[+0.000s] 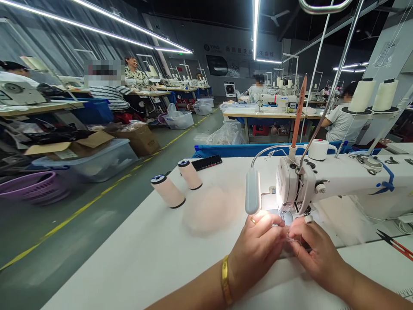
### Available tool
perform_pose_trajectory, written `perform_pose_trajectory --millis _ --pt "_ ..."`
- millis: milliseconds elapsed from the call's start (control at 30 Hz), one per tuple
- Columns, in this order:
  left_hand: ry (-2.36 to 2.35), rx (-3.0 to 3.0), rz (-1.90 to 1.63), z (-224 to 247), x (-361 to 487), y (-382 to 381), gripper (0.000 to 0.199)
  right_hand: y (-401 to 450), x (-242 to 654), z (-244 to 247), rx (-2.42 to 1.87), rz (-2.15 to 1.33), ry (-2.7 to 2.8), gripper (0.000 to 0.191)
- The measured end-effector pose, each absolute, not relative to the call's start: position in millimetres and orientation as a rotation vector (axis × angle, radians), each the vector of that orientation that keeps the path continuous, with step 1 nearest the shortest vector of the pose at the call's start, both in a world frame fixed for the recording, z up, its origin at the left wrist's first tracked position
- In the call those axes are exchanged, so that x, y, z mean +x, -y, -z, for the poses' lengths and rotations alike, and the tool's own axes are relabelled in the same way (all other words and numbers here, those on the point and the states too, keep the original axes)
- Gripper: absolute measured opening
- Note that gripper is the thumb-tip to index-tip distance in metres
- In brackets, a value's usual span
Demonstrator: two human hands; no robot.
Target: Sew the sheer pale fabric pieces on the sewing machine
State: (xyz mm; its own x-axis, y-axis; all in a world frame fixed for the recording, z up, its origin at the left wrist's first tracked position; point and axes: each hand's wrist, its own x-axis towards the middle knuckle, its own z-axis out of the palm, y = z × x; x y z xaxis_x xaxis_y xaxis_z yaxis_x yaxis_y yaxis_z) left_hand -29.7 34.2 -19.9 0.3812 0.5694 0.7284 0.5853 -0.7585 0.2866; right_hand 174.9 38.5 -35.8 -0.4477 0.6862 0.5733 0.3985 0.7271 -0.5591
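Observation:
My left hand [258, 243], with a gold bracelet and ring, pinches a thin sheer fabric [293, 239] just in front of the needle area of a white sewing machine [287, 183]. From the other side my right hand [319, 254] grips the same fabric, its fingertips close to the left ones. The fingers hide most of the piece. A grey lamp [252, 191] lights the spot from above the left hand. More sheer pale fabric [211, 211] lies in a soft heap left of the machine, and another sheer piece [343, 217] rests beneath the machine arm.
Two peach thread cones [168, 192] stand left on the white table [129, 258], beside a dark phone [206, 162]. Red-handled thread snips [398, 246] lie at right. A pencil [299, 114] sticks up from the machine head. Other people sit at machines beyond a yellow-lined aisle.

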Motion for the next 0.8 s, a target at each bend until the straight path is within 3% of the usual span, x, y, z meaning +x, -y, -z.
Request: perform_pose_trajectory --millis 167,333,433,567,667,800 --pt "1.167 -2.777 1.290 -3.3 -24.9 -8.9 0.018 -13.9 195.8 5.2 -0.770 -0.692 2.193 0.009" --pt "1.087 -3.438 1.312 -19.1 -12.3 25.8 0.010 17.7 236.2 -43.4 -1.165 -1.497 2.247 0.025" --pt "1.447 -3.471 1.254 -7.8 -3.4 22.8 0.006 1.5 232.9 -50.4 -1.266 -1.722 2.143 0.014" --pt "1.991 -3.038 0.836 14.9 1.6 -3.3 0.013 -43.8 200.3 -28.3 -1.404 -1.311 2.374 0.010" --pt "1.899 -2.788 0.704 25.0 -2.7 -19.1 0.017 -66.7 178.3 -9.0 -1.446 -1.056 2.425 0.016" --pt "1.544 -2.667 0.823 30.3 -14.0 -25.8 0.015 -77.7 164.1 2.6 -1.495 -0.949 2.425 0.021"
